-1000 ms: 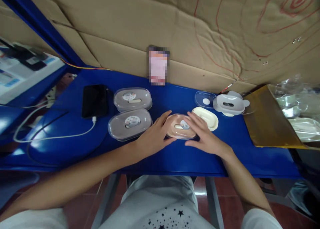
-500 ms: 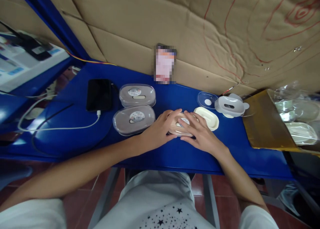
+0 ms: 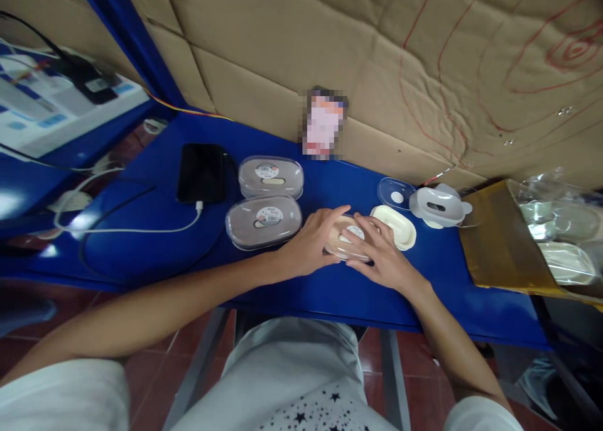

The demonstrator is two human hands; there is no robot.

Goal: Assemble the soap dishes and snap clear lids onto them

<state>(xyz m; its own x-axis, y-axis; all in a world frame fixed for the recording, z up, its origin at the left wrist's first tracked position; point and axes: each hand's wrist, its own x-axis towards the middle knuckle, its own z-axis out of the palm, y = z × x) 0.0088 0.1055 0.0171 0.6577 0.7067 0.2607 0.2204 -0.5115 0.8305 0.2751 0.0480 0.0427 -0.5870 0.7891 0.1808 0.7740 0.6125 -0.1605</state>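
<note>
An oval case with a clear lid, a pinkish inside and a round label lies on the blue table. My left hand grips its left end, the thumb at the near side. On its right end, my right hand has its fingers spread over the lid and the thumb at the near edge. Two similar lidded cases, one farther and one nearer, lie to the left. Just beyond my right hand is an open cream tray.
At the back right are a clear lid and a grey-white slotted part. A cardboard box with wrapped pieces stands at the right. A black device with a white cable lies left; a phone leans against the back panel.
The view has shifted slightly, moving the tabletop objects to the right in the picture. My left index finger is raised a little more off the lid; both hands remain on the case.
</note>
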